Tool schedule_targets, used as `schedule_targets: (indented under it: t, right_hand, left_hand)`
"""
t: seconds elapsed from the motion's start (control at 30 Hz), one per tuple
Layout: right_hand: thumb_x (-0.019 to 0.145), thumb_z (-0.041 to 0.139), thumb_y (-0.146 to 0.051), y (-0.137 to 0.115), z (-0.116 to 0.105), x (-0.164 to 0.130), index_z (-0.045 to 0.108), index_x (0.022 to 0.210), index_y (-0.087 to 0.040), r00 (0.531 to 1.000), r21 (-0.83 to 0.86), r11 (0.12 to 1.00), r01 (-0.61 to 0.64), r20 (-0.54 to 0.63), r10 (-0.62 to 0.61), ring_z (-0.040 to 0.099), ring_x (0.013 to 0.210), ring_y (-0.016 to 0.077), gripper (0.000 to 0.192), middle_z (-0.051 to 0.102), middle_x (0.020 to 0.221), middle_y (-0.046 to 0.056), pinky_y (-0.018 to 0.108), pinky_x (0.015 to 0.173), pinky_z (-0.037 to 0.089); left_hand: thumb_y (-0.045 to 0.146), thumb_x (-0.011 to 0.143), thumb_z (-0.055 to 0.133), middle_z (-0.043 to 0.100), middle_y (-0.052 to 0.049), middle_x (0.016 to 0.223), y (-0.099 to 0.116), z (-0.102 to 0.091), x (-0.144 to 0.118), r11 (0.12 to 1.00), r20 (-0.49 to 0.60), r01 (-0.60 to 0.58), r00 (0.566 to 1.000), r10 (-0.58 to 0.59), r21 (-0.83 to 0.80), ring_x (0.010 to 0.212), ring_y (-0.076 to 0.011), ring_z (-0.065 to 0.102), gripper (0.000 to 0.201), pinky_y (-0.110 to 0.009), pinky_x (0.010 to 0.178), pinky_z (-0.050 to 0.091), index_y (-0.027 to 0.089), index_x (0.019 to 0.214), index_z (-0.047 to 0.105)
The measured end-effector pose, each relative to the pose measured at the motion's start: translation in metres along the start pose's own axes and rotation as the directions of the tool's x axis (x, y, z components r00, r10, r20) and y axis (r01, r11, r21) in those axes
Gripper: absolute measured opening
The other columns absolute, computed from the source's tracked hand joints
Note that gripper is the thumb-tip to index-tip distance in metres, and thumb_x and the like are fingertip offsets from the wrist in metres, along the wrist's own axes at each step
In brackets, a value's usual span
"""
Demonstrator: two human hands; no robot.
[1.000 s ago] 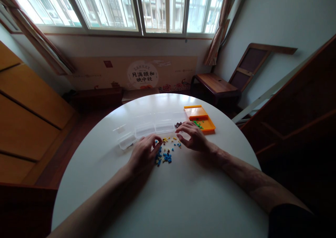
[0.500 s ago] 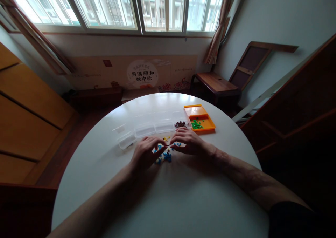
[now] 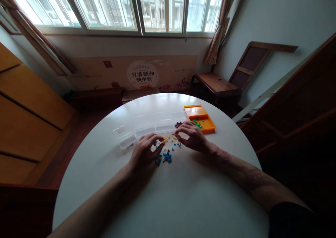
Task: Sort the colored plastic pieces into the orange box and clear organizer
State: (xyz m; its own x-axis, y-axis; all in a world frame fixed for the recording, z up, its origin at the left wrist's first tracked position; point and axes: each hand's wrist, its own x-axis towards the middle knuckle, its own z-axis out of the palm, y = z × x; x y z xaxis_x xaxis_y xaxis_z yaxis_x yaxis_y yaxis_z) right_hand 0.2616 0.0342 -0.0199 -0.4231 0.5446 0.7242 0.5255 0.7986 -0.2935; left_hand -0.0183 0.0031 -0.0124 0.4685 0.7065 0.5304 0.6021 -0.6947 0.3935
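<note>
My right hand [image 3: 193, 135] pinches a small dark brown piece [image 3: 173, 134] between thumb and forefinger, just in front of a clear compartment that holds brown pieces [image 3: 179, 124]. To the left, my left hand [image 3: 146, 148] is over the table with thumb and forefinger apart and nothing visible between them. Between and below the hands lie loose blue pieces [image 3: 167, 157] and yellow pieces [image 3: 166, 139], which look like tiny building bricks. Part of this scatter is hidden behind my left hand.
A row of clear plastic boxes [image 3: 145, 129] stands behind the hands on the round white table [image 3: 168, 203]. An orange tray [image 3: 209, 127] with green pieces [image 3: 197, 123] sits at the far right. Beyond the table's edge is a wooden chair [image 3: 217, 82].
My right hand has moved away from the left, up toward the brown pieces, carrying the small brown piece. My left thumb and forefinger have parted, uncovering more loose pieces.
</note>
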Motion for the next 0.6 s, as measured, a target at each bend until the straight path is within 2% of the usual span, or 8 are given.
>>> schedule_targets:
  t: [0.13,0.23,0.4,0.6]
  right_hand:
    - [0.102,0.073,-0.026,0.015,-0.002,-0.005,0.074,0.094,-0.025,0.959,-0.160,0.950,-0.269,-0.141,0.247,0.071,0.096,0.0273,0.009,0.081,0.095,0.003,0.045,0.099,0.051]
    - [0.099,0.076,-0.030,0.022,-0.003,-0.007,0.075,0.096,-0.024,0.930,-0.236,0.901,-0.365,-0.139,0.340,0.070,0.099,0.0299,0.007,0.081,0.097,0.005,0.046,0.100,0.049]
    - [0.099,0.075,-0.030,0.017,-0.001,-0.006,0.075,0.099,-0.024,0.934,-0.228,0.905,-0.358,-0.099,0.344,0.070,0.099,0.0294,0.006,0.081,0.099,0.005,0.046,0.103,0.048]
    - [0.099,0.073,-0.026,0.008,-0.002,-0.004,0.074,0.100,-0.024,0.952,-0.191,0.933,-0.305,-0.074,0.296,0.069,0.103,0.0291,0.003,0.081,0.101,0.004,0.046,0.105,0.048]
  left_hand:
    - [0.030,0.107,0.067,0.078,-0.005,0.117,-0.005,-0.002,-0.003,0.997,0.045,0.064,0.997,-0.065,0.032,0.096,-0.0224,0.073,0.016,-0.038,0.091,0.053,0.026,0.116,0.079]
    - [0.031,0.109,0.063,0.077,-0.006,0.125,-0.007,-0.001,-0.004,0.993,0.075,0.059,0.995,-0.067,0.100,0.104,-0.0253,0.074,0.023,-0.042,0.095,0.052,0.030,0.123,0.081]
    - [0.033,0.109,0.063,0.077,-0.005,0.125,-0.006,-0.002,-0.004,0.987,0.098,0.064,0.992,-0.078,0.145,0.103,-0.0253,0.074,0.023,-0.041,0.094,0.052,0.031,0.120,0.083]
    - [0.028,0.107,0.065,0.077,-0.005,0.118,-0.006,-0.005,-0.002,0.990,0.117,0.113,0.985,-0.123,0.088,0.101,-0.0245,0.074,0.016,-0.041,0.097,0.050,0.026,0.107,0.080]
